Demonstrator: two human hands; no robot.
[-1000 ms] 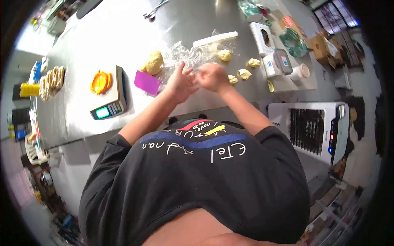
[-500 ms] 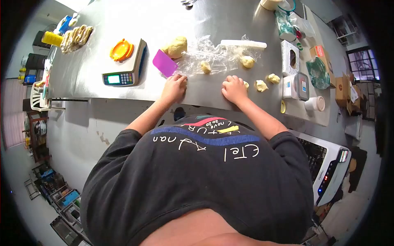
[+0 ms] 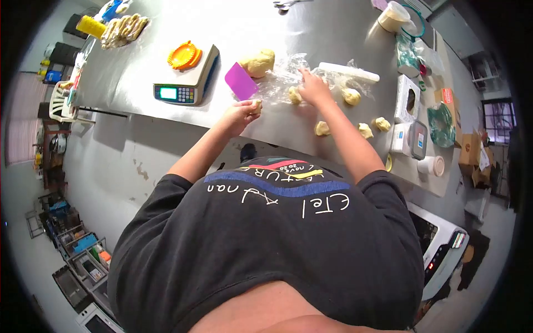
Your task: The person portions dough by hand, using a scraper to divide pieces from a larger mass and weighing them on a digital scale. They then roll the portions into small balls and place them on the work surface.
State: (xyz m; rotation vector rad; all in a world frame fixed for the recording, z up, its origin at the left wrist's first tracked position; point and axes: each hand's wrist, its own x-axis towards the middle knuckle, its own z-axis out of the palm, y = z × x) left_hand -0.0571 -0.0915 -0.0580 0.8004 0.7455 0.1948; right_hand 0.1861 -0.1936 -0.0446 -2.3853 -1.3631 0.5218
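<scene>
Between the fingertips of my left hand (image 3: 240,117) is a small dough piece (image 3: 257,107), held near the table's front edge. A purple dough scraper (image 3: 241,81) lies just beyond that hand, against a large dough lump (image 3: 259,62). My right hand (image 3: 315,89) reaches over crumpled plastic wrap (image 3: 280,77), its index finger stretched out and its other fingers partly hidden. Beside its wrist sits one dough piece (image 3: 295,95); another dough piece (image 3: 350,96) rests on the wrap to the right. More dough pieces (image 3: 365,130) lie nearer the front edge.
A digital scale (image 3: 183,83) bearing an orange dough press (image 3: 184,56) stands at left. Behind the wrap lies a white rolling pin (image 3: 350,72). Boxes and a lidded plastic container (image 3: 409,139) line the right side. Wrapped sticks (image 3: 124,30) are at the far left.
My right hand has moved from the table's front edge forward over the plastic wrap. My left hand has turned and lifted, and a dough piece now shows in its fingers. The view has shifted slightly.
</scene>
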